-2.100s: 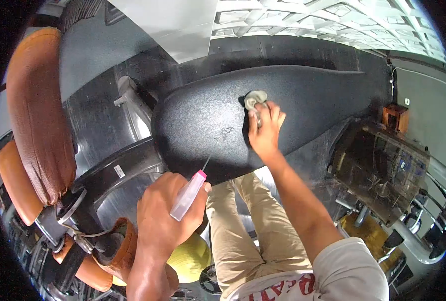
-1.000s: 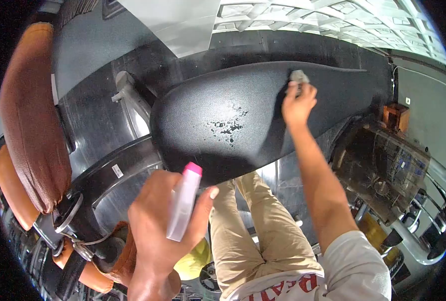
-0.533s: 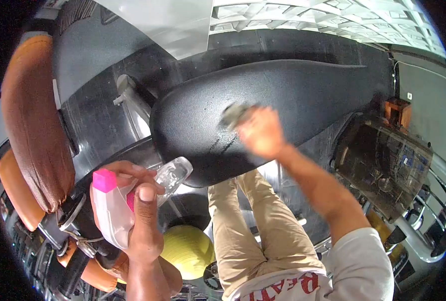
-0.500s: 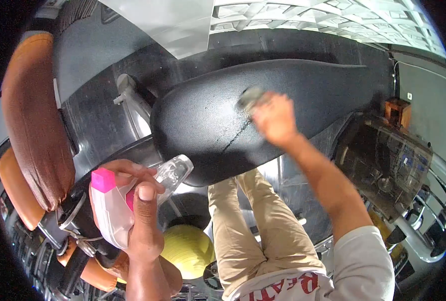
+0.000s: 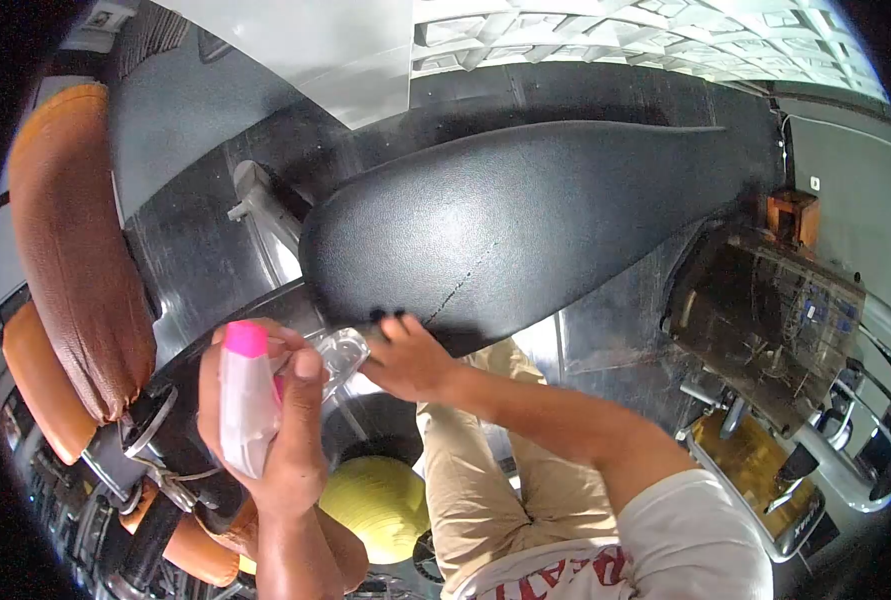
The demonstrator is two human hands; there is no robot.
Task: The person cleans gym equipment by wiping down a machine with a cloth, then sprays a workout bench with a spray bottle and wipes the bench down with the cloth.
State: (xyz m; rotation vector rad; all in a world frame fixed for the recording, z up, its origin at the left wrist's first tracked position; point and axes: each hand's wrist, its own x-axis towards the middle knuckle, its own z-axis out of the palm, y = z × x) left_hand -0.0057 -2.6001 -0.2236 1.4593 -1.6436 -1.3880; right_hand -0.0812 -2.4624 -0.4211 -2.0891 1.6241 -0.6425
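My left hand [image 5: 280,400] is closed around a spray bottle [image 5: 250,400] with a pink nozzle tip; its clear body [image 5: 343,355] points toward the bench. The padded black bench [image 5: 565,220] stretches across the middle, with a dark wet streak [image 5: 455,290] on its surface. At the bench's near left edge, my right hand [image 5: 412,358] has its fingers curled over the side, close to the bottle's end. A dark bit shows at its fingertips; the grey-green cloth seen there earlier is mostly hidden now.
Brown padded rolls [image 5: 80,250] stand at the left. A yellow exercise ball [image 5: 375,508] sits below the bench, beside my legs. To the right are a dark, scuffed panel [image 5: 755,320] and a small wooden box [image 5: 793,216]. White lattice [image 5: 615,35] runs along the top.
My right hand has swept from the bench's middle down and left to its near edge. The left hand and spray bottle have shifted slightly, and the bottle is tilted differently.
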